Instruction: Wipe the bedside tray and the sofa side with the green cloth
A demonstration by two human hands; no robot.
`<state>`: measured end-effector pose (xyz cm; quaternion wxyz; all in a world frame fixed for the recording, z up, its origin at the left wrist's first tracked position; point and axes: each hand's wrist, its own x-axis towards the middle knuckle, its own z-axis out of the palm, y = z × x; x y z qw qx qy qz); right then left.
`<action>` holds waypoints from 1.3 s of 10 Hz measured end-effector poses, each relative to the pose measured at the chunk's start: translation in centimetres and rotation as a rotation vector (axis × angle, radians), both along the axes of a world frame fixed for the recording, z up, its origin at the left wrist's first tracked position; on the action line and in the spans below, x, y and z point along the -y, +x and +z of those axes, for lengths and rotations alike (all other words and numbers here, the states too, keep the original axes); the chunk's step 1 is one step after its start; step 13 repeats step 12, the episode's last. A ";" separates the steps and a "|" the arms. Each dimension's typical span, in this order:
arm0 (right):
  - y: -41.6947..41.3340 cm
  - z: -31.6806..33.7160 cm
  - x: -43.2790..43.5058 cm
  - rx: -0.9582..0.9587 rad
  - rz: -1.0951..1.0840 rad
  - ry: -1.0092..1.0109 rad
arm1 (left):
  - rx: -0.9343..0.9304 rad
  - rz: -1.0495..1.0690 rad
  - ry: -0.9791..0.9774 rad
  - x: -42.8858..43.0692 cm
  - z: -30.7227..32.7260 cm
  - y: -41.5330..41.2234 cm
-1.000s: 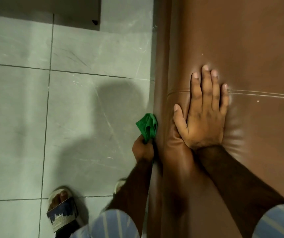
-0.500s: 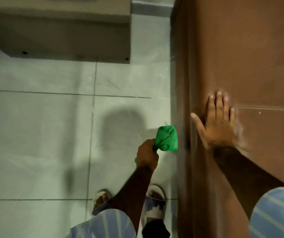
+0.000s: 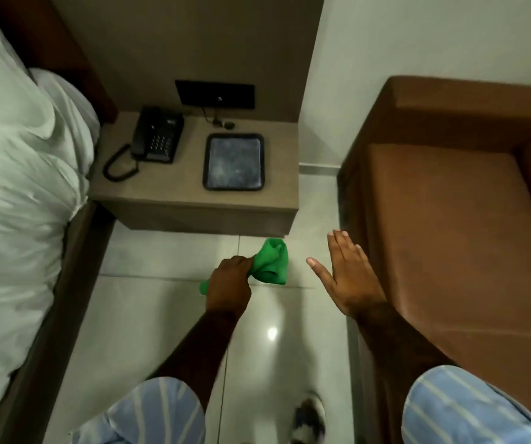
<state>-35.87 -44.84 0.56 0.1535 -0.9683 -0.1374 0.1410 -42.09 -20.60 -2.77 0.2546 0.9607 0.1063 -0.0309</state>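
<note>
My left hand [image 3: 228, 280] grips a bunched green cloth [image 3: 270, 262] in the air above the tiled floor, between the bed and the sofa. My right hand [image 3: 345, 274] is flat with fingers spread, hovering beside the sofa's left side [image 3: 349, 200], apart from the leather. The brown sofa [image 3: 443, 219] fills the right of the view. A black-rimmed rectangular tray [image 3: 234, 161] with a dull, smeared surface lies on the bedside table [image 3: 174, 193] ahead of the cloth.
A black corded telephone [image 3: 156, 136] sits left of the tray. A dark wall panel [image 3: 214, 93] with a cable hangs behind it. A bed with white bedding [image 3: 17, 174] runs along the left. My slippered foot [image 3: 309, 418] is on the glossy floor.
The view has lifted from the sofa's side to the whole bedside corner. My right hand has come off the sofa leather. The cloth has moved away from the sofa's side into open air.
</note>
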 end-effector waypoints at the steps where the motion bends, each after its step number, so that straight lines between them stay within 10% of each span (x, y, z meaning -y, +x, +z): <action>1: 4.6 0.6 -2.8 0.017 0.052 0.003 | 0.048 -0.044 0.081 -3.1 1.6 5.4; 9: 32.4 -24.0 -15.3 -0.048 0.169 -0.101 | -0.125 -0.285 0.251 -14.6 -17.5 36.5; 13: 35.2 -18.1 -14.8 -0.162 0.173 -0.021 | -0.285 -0.387 0.188 -15.5 -14.3 36.3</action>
